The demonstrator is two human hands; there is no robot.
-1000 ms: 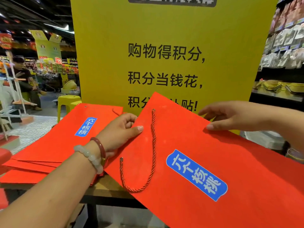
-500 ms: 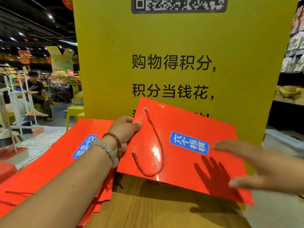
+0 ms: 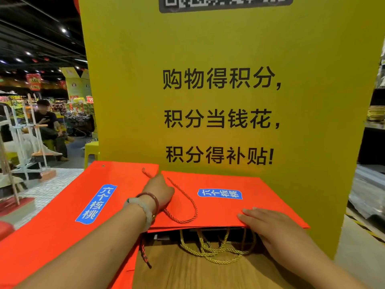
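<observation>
**Head view.** The left hand (image 3: 159, 191), wearing a pale bead bracelet (image 3: 143, 207) and a dark red bangle (image 3: 154, 198) at the wrist, is gripping the far left corner of a flat red paper bag (image 3: 260, 197) bearing a blue label, its fingers curling over the bag's edge. The right hand (image 3: 268, 228) is lying released, fingers straight, and is pressing on the bag's near right edge. The red paper bag is lying flat above a light wooden table (image 3: 187, 272), directly in front of a tall yellow sign board (image 3: 129, 101) printed with black characters. Its twisted red cord handle (image 3: 187, 205) is resting on its upper face. Beneath its near edge, gold twisted cords (image 3: 212, 249) are spilling onto the table. Just to the left, a stack of matching red bags (image 3: 62, 215) is lying flat.
</observation>
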